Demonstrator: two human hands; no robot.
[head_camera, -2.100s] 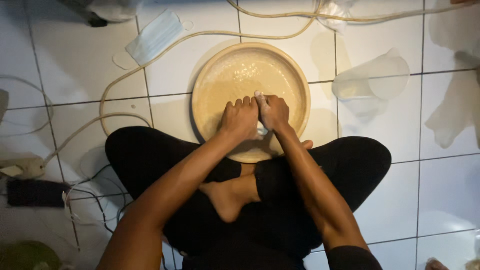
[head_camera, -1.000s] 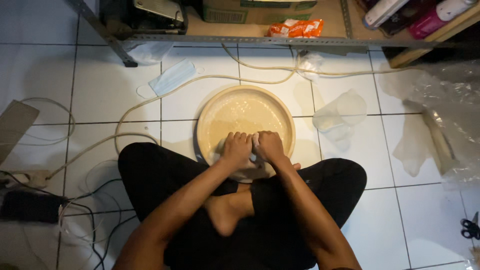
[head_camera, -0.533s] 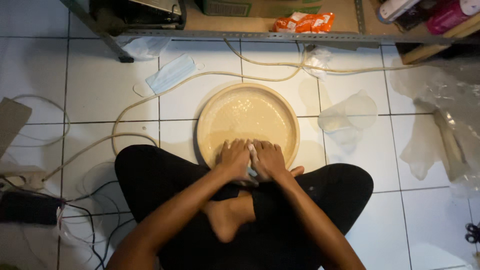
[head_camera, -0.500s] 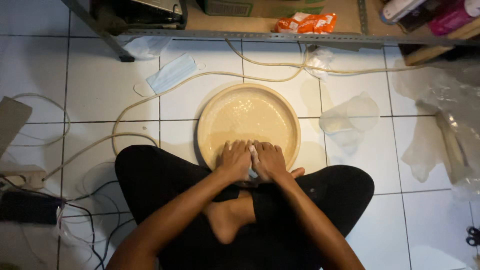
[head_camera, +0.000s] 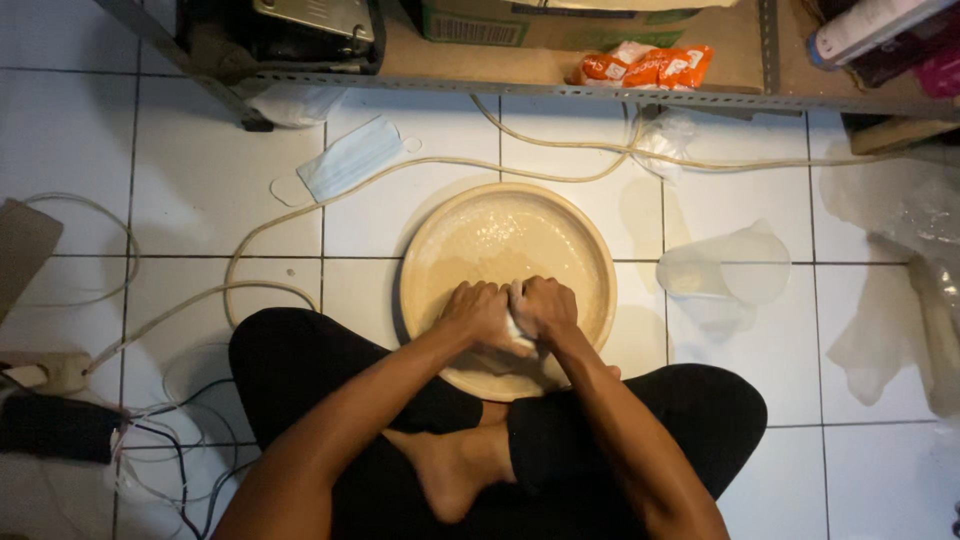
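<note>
On the white tiled floor, between the crossed legs in black trousers, a round, shallow, beige plastic basin is seen, filled with cloudy, foamy water. At its near edge a small white piece of cloth is pressed between both hands; only a narrow strip is visible, wet and bunched. The left hand is curled closed over the cloth, knuckles up. The right hand is likewise clenched on it, touching the left. Left of the basin, a light-blue face mask and a pale looping hose are noted. Right of the basin, a translucent plastic jug lies on its side; contents cannot be told.
</note>
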